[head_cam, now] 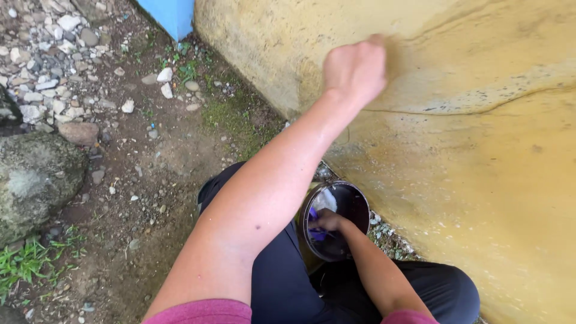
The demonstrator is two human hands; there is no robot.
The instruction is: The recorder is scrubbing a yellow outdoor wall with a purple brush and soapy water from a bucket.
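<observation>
- Head view: the left hand (355, 71) was raised and reached forward, the forearm running diagonally up from the lower left of the frame to the yellow wall (468, 138).
- The left hand's fingers were curled in and pressed together into a fist against the wall's surface; the hand was motion-blurred, and whether anything was held inside the fist could not be told.
- The wall surface was rough, with a crack line running right from just below the left wrist.
- The right hand (329, 221) was held low, close to the body, the forearm angled up from the lower right of the frame.
- The right hand was inside the mouth of a dark round bucket (351, 207); its fingers were bent down into the bucket and touching a purple object (314, 233). Whether they pinched it or merely rested on it could not be told.
- A white cloth-like piece (326, 200) lay inside the bucket, just above the right hand.
- The bucket stood at the foot of the wall, between the wall and the person's knees, which were clad in dark trousers (282, 270).
- Pink sleeves (204, 312) showed at the bottom edge.
- To the left lay bare dirt ground (150, 180) with scattered stones (54, 36), a large grey rock (36, 180) and patches of grass (30, 261).
- A blue panel (169, 15) stood at the wall's far corner.
</observation>
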